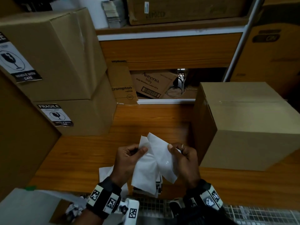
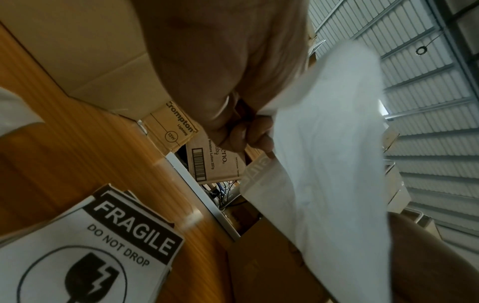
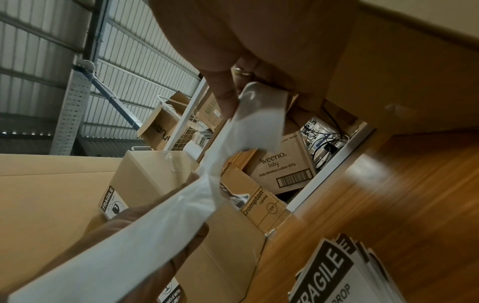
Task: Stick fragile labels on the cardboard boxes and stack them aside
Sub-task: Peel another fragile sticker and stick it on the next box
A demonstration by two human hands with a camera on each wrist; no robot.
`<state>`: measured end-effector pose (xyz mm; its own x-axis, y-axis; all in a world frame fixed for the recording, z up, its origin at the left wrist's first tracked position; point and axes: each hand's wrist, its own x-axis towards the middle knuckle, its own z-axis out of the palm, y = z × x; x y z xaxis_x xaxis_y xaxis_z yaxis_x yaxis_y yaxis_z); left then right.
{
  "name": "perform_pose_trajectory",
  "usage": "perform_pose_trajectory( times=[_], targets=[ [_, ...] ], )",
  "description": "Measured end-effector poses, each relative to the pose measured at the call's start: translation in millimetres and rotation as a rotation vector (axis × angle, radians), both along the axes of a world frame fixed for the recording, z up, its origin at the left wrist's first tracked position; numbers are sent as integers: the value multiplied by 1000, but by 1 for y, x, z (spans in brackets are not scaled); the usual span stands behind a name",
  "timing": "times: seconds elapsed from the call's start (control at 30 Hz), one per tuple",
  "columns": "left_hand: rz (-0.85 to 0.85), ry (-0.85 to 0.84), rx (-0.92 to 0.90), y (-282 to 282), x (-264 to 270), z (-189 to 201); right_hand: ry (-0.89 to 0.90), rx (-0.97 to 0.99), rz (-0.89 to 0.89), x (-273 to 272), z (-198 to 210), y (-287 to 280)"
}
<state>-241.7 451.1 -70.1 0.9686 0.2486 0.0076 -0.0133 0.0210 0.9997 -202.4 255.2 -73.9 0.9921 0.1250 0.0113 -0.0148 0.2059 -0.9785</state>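
Over the wooden table, both hands hold one white fragile label, seen from its blank back. My left hand (image 1: 134,153) pinches the label sheet (image 1: 144,169) at its upper left corner. My right hand (image 1: 177,150) pinches the glossy backing (image 1: 164,161), which stands partly peeled away to the right. A plain cardboard box (image 1: 246,125) without a label stands right of the hands. Two stacked boxes (image 1: 65,78) at the left each carry a fragile label (image 1: 56,115). Spare fragile labels (image 2: 85,252) lie on the table below the hands.
A Crompton box (image 1: 122,86) and an Aveeno box (image 1: 152,84) lean behind the table's back edge. A shelf with a large carton (image 1: 183,10) runs above. Crumpled backing paper (image 1: 76,207) lies at the near left edge.
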Motion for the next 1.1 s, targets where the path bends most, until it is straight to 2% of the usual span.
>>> perform_pose_trajectory(
  times=[0.27,0.4,0.53,0.67,0.77,0.87,0.97,1.1],
  targets=[
    [133,-24,-23,-19,1,-5,-9,-18,-8,10,-17,-3],
    [166,51,-102,-22,0,-3,-31,-63,38,15,-8,-6],
    [36,147,-168,-15,-1,6,-207,-127,123,22,3,-11],
    [-150,238,-214,-16,-6,7,-275,-190,62,31,1,-10],
    [-113,305,-108,-18,-4,-7,-252,-242,83,30,-2,-4],
    [9,263,-81,-18,0,-14,-210,-243,272,27,0,-5],
    [-30,130,-97,-10,-1,-12,-245,-243,521,21,1,-12],
    [-83,98,-106,0,-3,-7,-338,-271,583,11,3,-26]
  ],
)
